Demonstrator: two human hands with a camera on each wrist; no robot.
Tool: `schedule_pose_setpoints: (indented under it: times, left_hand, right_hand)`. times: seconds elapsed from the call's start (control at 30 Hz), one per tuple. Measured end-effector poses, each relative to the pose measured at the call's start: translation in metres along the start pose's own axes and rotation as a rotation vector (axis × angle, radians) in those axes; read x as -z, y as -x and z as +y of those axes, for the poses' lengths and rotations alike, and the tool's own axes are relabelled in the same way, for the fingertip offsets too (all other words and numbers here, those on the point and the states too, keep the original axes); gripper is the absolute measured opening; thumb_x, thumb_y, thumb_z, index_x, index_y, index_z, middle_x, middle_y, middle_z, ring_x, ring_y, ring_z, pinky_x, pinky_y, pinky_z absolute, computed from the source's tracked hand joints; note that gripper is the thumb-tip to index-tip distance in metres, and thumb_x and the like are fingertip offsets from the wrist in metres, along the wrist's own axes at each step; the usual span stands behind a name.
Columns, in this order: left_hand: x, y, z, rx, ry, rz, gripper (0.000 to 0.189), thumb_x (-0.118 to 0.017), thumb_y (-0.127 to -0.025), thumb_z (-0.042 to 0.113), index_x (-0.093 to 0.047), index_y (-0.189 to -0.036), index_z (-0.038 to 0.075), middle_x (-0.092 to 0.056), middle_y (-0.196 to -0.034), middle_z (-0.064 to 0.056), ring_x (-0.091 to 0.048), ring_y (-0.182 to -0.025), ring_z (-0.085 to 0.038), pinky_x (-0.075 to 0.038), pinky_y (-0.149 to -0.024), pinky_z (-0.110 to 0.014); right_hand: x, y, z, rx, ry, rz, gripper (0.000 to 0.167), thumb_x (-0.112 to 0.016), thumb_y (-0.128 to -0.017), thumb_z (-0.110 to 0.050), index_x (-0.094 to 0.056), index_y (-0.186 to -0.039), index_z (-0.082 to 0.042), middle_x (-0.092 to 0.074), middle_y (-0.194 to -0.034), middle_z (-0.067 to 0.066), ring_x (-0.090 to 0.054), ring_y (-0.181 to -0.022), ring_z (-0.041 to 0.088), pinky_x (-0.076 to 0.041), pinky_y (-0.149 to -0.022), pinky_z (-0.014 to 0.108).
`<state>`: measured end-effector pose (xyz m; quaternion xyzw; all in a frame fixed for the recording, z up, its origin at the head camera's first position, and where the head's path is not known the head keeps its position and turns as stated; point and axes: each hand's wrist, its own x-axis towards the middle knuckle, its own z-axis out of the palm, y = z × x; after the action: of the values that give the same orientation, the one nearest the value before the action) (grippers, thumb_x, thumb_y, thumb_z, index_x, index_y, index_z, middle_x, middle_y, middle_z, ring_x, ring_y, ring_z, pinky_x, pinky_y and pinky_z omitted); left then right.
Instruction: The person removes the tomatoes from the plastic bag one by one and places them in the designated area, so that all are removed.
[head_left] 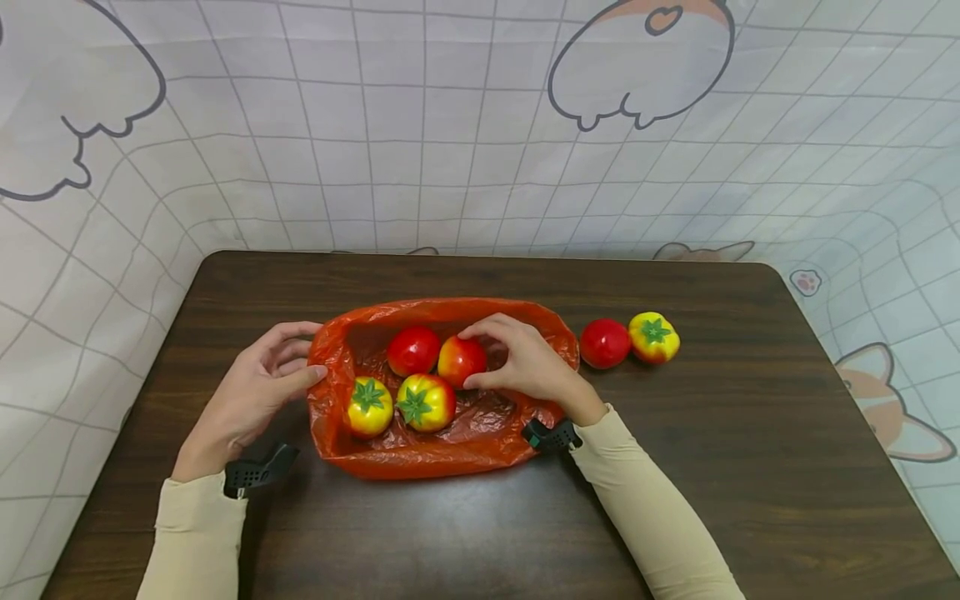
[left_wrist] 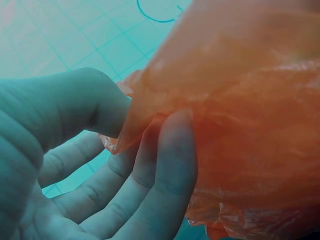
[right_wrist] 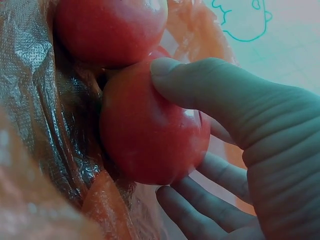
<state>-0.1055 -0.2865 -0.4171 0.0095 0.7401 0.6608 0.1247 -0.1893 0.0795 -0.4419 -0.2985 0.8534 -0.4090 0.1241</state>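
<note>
An orange-red plastic bag [head_left: 450, 467] lies with its mouth spread wide on the table. My left hand [head_left: 258, 387] pinches its left rim between thumb and fingers; the left wrist view shows the thin plastic [left_wrist: 250, 130] between them. Inside the bag, my right hand [head_left: 525, 362] holds a red-and-yellow fruit [head_left: 459, 362], thumb on one side and fingers on the other. A glossy red fruit [head_left: 413, 351] sits right beside it. Nearer the front of the bag are two yellow fruits with green star-shaped tops, one at left [head_left: 370, 407] and one in the middle [head_left: 425, 403].
To the right of the bag, a red fruit [head_left: 605, 343] and a yellow one with a green top [head_left: 654, 337] lie side by side on the dark wooden table [head_left: 750, 433]. A white gridded cloth [head_left: 450, 142] hangs behind the table's back edge.
</note>
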Motion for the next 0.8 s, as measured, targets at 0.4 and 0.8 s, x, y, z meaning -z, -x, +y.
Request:
schedule_pose_setpoints:
  times: [0.4,0.8]
  left_hand:
    - [-0.0006,-0.0003,0.0018,0.008,-0.007,0.010,0.052,-0.073,-0.097,0.014,-0.048,-0.143,0.018,-0.068,-0.121,0.006,-0.075,-0.101,-0.008,-0.065,-0.082,-0.027]
    - [0.0009,0.0012,0.0035,0.000,0.007,-0.003,0.052,-0.073,-0.097,0.016,-0.048,-0.143,0.018,-0.068,-0.121,0.006,-0.075,-0.100,-0.007,-0.064,-0.083,-0.027]
  right_hand:
    - [0.0056,-0.0018,-0.0001,0.022,0.008,0.020,0.056,-0.093,-0.078,-0.027,-0.068,-0.127,-0.016,-0.066,-0.126,0.002,-0.069,-0.113,0.018,-0.061,-0.099,0.035]
    - [0.0105,-0.0002,-0.0035,0.032,0.001,0.051,0.055,-0.093,-0.077,-0.027,-0.069,-0.125,-0.017,-0.065,-0.127,0.002,-0.071,-0.111,0.019,-0.061,-0.101,0.038]
